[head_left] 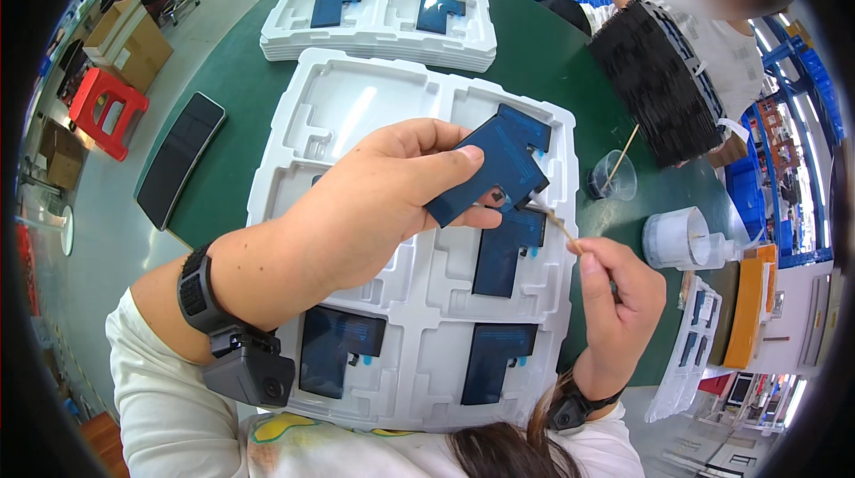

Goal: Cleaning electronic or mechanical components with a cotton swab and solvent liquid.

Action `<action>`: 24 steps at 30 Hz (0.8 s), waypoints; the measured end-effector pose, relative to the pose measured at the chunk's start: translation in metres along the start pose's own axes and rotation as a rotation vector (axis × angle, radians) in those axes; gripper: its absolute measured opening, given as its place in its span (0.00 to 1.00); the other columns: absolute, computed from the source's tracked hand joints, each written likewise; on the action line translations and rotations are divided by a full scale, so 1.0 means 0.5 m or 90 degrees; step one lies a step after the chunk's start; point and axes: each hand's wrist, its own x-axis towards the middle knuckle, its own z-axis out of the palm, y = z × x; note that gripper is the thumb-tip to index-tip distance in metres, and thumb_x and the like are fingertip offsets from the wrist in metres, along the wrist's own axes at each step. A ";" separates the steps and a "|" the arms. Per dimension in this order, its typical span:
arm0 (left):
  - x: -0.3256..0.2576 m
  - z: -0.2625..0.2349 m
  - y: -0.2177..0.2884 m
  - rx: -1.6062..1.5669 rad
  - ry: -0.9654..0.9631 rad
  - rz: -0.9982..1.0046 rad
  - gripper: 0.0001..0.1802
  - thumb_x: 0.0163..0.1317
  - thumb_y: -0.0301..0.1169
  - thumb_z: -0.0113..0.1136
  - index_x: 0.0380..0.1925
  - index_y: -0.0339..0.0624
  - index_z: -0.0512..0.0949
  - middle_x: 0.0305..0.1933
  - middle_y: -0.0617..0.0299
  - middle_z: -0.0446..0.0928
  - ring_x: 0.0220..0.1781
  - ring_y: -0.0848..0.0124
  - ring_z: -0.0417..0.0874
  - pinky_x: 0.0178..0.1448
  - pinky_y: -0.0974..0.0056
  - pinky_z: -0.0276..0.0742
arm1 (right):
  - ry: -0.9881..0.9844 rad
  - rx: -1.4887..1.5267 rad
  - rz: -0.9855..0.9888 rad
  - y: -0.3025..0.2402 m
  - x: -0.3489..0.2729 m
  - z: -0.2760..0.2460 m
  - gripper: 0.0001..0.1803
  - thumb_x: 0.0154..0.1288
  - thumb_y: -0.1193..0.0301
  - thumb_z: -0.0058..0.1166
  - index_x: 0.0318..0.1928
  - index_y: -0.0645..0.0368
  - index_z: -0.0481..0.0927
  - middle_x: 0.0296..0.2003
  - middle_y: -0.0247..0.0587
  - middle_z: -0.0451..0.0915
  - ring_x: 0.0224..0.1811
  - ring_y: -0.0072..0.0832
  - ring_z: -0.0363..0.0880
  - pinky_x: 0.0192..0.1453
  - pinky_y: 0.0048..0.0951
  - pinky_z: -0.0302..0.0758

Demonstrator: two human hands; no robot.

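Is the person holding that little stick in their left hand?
No, the right hand holds the little stick, while the left hand grips a dark blue panel.

Flat blue piece (pixel 485 166) (tilted), stick (pixel 565 232) near edge.

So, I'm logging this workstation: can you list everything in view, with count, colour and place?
held panel: one, dark blue, left hand
tray panels: at least four, dark blue, in the near tray
near tray: one, white, before the person
far trays: one stack, white, beyond it
thin stick: one, light brown, right hand
cup: one, clear, right of near tray
tub: one, white, right
small tray: one, white, right
black slab: one, left
table: one, green, under trays
stool: one, red, left floor
co-worker: one, white shirt, upper right
black stack: one, before co-worker
background clutter: too small to count
wrist devices: two, black, both wrists
hands: two, bare, above near tray and beside it
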 end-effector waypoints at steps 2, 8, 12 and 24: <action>0.001 0.000 -0.001 0.001 0.000 0.000 0.18 0.66 0.30 0.51 0.51 0.28 0.67 0.47 0.53 0.73 0.48 0.68 0.78 0.54 0.59 0.78 | -0.003 -0.005 0.005 -0.005 0.001 -0.002 0.06 0.55 0.80 0.54 0.34 0.65 0.81 0.17 0.35 0.72 0.17 0.21 0.62 0.22 0.22 0.57; 0.001 0.002 -0.001 0.003 0.003 0.003 0.18 0.66 0.30 0.51 0.51 0.28 0.67 0.47 0.53 0.73 0.49 0.68 0.78 0.54 0.59 0.78 | -0.002 0.028 0.004 -0.004 0.002 0.003 0.06 0.55 0.80 0.54 0.34 0.65 0.81 0.17 0.35 0.71 0.17 0.21 0.62 0.21 0.22 0.57; 0.003 -0.003 -0.003 -0.006 0.001 0.000 0.18 0.66 0.30 0.51 0.51 0.28 0.67 0.48 0.53 0.73 0.49 0.67 0.77 0.54 0.59 0.78 | -0.023 -0.003 0.036 -0.002 0.000 -0.005 0.06 0.56 0.80 0.54 0.34 0.65 0.80 0.19 0.37 0.75 0.17 0.21 0.65 0.22 0.20 0.59; 0.004 -0.003 -0.001 -0.017 -0.002 -0.010 0.18 0.67 0.30 0.50 0.51 0.27 0.67 0.48 0.49 0.73 0.49 0.65 0.78 0.54 0.60 0.78 | 0.136 0.181 0.113 -0.001 -0.005 -0.005 0.07 0.61 0.80 0.50 0.37 0.69 0.80 0.20 0.25 0.72 0.19 0.08 0.57 0.22 0.14 0.50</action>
